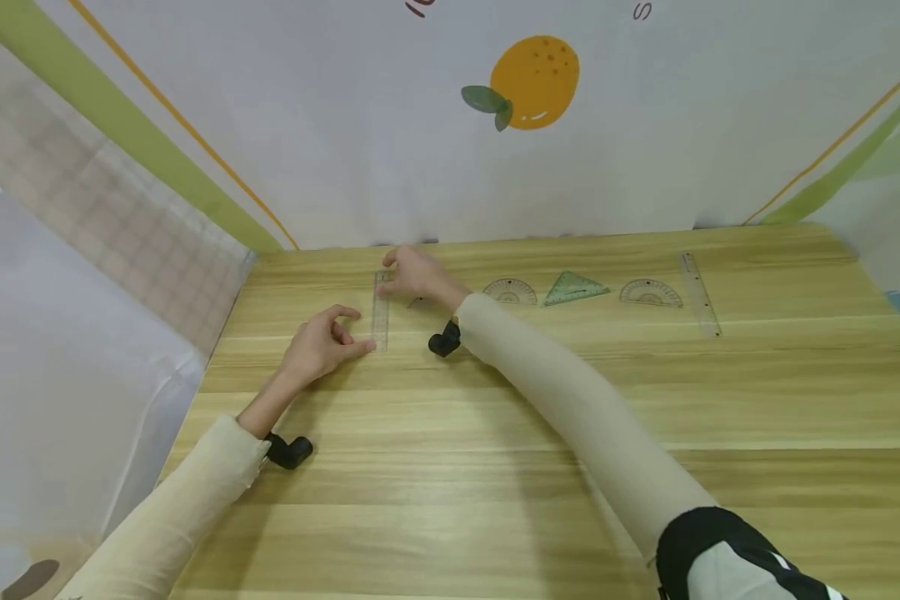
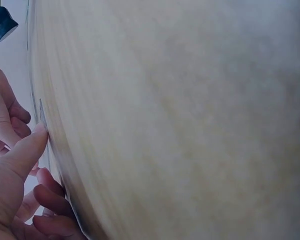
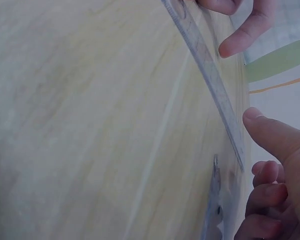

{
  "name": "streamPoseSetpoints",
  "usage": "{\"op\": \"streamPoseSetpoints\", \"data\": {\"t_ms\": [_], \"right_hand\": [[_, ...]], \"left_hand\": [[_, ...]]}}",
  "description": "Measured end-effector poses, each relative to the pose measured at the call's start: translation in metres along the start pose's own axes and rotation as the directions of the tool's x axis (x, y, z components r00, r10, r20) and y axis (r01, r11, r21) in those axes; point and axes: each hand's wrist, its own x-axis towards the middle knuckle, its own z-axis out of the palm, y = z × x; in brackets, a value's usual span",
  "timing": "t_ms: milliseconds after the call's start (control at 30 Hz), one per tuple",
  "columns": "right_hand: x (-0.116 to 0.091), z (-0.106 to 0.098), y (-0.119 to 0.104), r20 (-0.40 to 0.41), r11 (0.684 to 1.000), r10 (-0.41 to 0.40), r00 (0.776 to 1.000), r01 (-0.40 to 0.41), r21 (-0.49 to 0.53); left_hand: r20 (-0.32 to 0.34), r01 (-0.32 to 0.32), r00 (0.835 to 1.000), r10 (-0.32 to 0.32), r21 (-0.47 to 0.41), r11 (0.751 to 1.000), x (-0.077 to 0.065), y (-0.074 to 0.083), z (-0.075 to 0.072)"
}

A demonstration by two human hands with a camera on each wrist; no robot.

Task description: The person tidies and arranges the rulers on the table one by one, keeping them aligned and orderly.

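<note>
Now the leftmost ruler point(image 1: 379, 321) was found end-on to the table's point(image 1: 450, 467) far edge, near end flanked by the left hand point(image 1: 317, 343), far end by the right hand point(image 1: 420, 279), both loosely open, no grip visible.

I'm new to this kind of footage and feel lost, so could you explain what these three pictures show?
There is no machine here: a person works with two bare hands. The widest picture comes from a camera on the head; the other two come from a camera on each wrist, so the table looks tilted. On it lie a clear ruler, two protractors with a green triangle between them, and a second ruler at the right end. Another clear piece lies beside the first ruler. The left hand has its thumb at that ruler's near end; the right hand is at its far end. Neither hand appears to grip anything.
</note>
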Motion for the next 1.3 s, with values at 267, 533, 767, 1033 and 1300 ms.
{"op": "streamPoseSetpoints", "data": {"t_ms": [267, 533, 767, 1033, 1300], "right_hand": [[-0.0007, -0.0015, -0.0033, -0.007, 0.999, -0.015, 1.0, 0.015, -0.038], [0.0032, -0.0015, -0.0024, -0.005, 1.0, -0.021, 1.0, 0.021, -0.001], [0.005, 0.0004, 0.0, -0.029, 0.995, -0.033, 0.999, 0.036, 0.098], [0.0047, 0.0022, 0.0018, -0.034, 0.993, 0.004, 0.999, 0.0, 0.114], [0.0055, 0.003, -0.0005, -0.006, 0.989, 0.014, 1.0, -0.013, 0.146]], "left_hand": [[0.002, 0.008, 1.0, -0.008, 0.005, 1.0, 0.0016, 0.0014, -0.0008], [0.008, 0.017, 1.0, -0.017, 0.023, 1.0, 0.0017, 0.0051, -0.0001], [0.002, 0.01, 1.0, -0.01, 0.027, 1.0, 0.002, 0.006, 0.0002], [-0.018, -0.007, 1.0, 0.008, 0.032, 0.999, 0.0009, 0.0049, 0.0012], [-0.021, 0.007, 1.0, -0.006, 0.025, 1.0, -0.0005, 0.0029, 0.0005]]}}
